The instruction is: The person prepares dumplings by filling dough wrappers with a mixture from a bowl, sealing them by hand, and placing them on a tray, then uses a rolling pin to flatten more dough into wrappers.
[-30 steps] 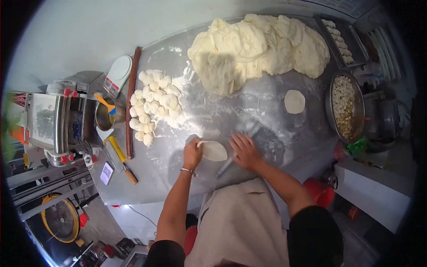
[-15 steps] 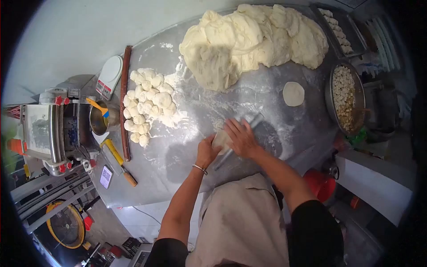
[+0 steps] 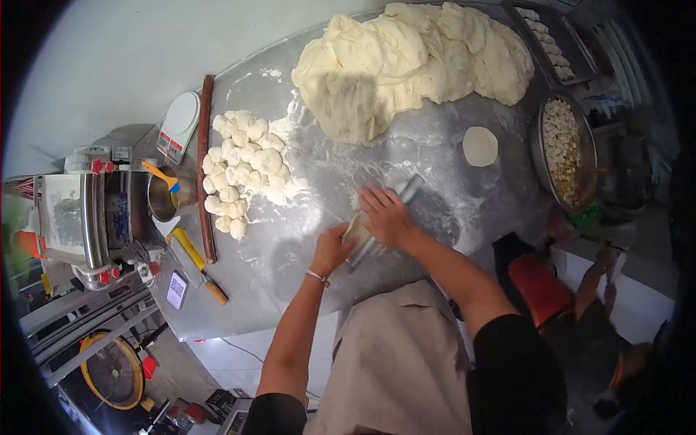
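My left hand (image 3: 332, 250) is closed on the near left edge of a thin dough round (image 3: 357, 233), fingers pinching it against the table. My right hand (image 3: 388, 217) lies flat, fingers stretched out, with its palm over a grey rolling pin (image 3: 412, 189). The pin lies slantwise beside and partly on the dough; its middle is hidden under the right hand. A finished-looking flat dough round (image 3: 480, 146) rests alone farther right. To the left sits a cluster of small floured dough pieces (image 3: 246, 161). Beyond my hands spreads a large mass of dough (image 3: 413, 61).
A long wooden rod (image 3: 204, 167), a scale (image 3: 179, 119), a scraper knife (image 3: 192, 261) and a phone (image 3: 175, 290) line the left side. A bowl of diced filling (image 3: 538, 156) stands right, below a tray (image 3: 573, 43). A person's arm (image 3: 591, 286) shows at lower right.
My right hand and the rolling pin have shifted slightly toward the left and nearer my body. The left hand has moved slightly left with the dough edge. Another person has appeared at lower right.
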`<state>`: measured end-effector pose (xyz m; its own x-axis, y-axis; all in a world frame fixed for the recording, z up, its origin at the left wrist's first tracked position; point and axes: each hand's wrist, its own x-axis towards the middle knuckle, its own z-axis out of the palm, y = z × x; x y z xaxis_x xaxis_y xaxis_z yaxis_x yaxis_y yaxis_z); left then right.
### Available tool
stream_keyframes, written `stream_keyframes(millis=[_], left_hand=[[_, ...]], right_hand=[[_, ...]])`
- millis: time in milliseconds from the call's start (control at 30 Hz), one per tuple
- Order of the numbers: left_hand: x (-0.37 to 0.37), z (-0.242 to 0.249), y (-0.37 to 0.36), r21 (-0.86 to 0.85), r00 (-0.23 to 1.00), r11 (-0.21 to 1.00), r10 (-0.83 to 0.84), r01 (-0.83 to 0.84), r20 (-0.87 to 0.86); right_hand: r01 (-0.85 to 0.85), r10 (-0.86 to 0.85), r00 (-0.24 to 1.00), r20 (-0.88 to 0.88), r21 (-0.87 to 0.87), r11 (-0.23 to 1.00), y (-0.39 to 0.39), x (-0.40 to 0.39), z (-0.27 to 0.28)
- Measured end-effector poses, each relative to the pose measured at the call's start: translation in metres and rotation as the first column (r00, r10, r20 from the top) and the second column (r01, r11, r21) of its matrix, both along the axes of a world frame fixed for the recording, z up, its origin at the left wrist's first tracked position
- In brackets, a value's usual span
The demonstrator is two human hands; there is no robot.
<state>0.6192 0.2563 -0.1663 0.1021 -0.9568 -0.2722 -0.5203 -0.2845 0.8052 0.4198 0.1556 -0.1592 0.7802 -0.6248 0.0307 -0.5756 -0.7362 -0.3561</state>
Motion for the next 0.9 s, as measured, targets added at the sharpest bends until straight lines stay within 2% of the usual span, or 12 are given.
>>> stream_keyframes(millis=[67, 100, 233, 333, 400, 467, 533, 567, 700, 800, 833, 900], left_hand=[[0.001, 0.012, -0.026, 0.056, 0.949, 0.995, -0.091, 0.077, 0.300], [0.005, 0.016, -0.037, 0.071, 0.971, 0.997, -0.031, 0.014, 0.235], [0.016, 0.012, -0.047, 0.119, 0.953, 0.993, -0.055, 0.020, 0.298], [0.027, 0.007, -0.020, 0.104, 0.983, 0.994, 0.014, -0.033, 0.184], [0.032, -0.010, 0.005, 0.079, 0.974, 0.981, 0.185, -0.176, -0.130], [0.019, -0.011, 0.023, 0.187, 0.838, 0.940, 0.341, -0.287, -0.425], [0.008, 0.021, 0.002, 0.128, 1.000, 0.992, 0.011, -0.010, -0.011], [0.005, 0.031, -0.011, 0.145, 0.966, 0.982, -0.153, 0.124, 0.210], [0.013, 0.020, -0.030, 0.224, 0.955, 0.975, -0.072, 0.006, 0.287], [0.019, -0.007, -0.003, 0.077, 0.995, 0.993, 0.096, -0.094, -0.021], [0.015, 0.021, -0.005, 0.282, 0.960, 0.952, 0.182, -0.117, -0.215], [-0.002, 0.022, -0.010, 0.328, 0.841, 0.923, 0.336, -0.203, -0.424]], right_hand=[[0.070, -0.067, 0.995, 0.072, -0.037, 0.997, -0.032, 0.058, 0.004], [0.128, -0.121, 0.982, 0.144, -0.042, 0.991, -0.046, 0.077, 0.007], [0.082, -0.060, 0.968, 0.246, -0.082, 0.993, -0.053, 0.092, 0.001], [0.070, -0.070, 0.996, 0.059, 0.010, 0.998, 0.017, 0.003, 0.002], [0.031, -0.033, 0.998, 0.047, 0.039, 0.999, 0.042, -0.043, 0.006], [-0.007, 0.003, 0.993, 0.118, 0.027, 1.000, 0.056, -0.062, -0.002], [0.040, -0.042, 0.996, 0.077, 0.022, 0.999, 0.022, -0.009, 0.004], [0.081, -0.080, 0.992, 0.094, -0.006, 0.997, 0.005, 0.025, 0.010], [0.152, -0.123, 0.959, 0.256, -0.094, 0.984, -0.027, 0.078, 0.010], [0.090, -0.100, 0.973, 0.207, 0.057, 0.994, 0.020, 0.013, 0.006], [0.056, -0.064, 0.988, 0.138, 0.059, 0.997, 0.040, -0.018, 0.001], [0.023, -0.028, 0.982, 0.186, 0.032, 0.999, 0.069, -0.066, 0.008]])
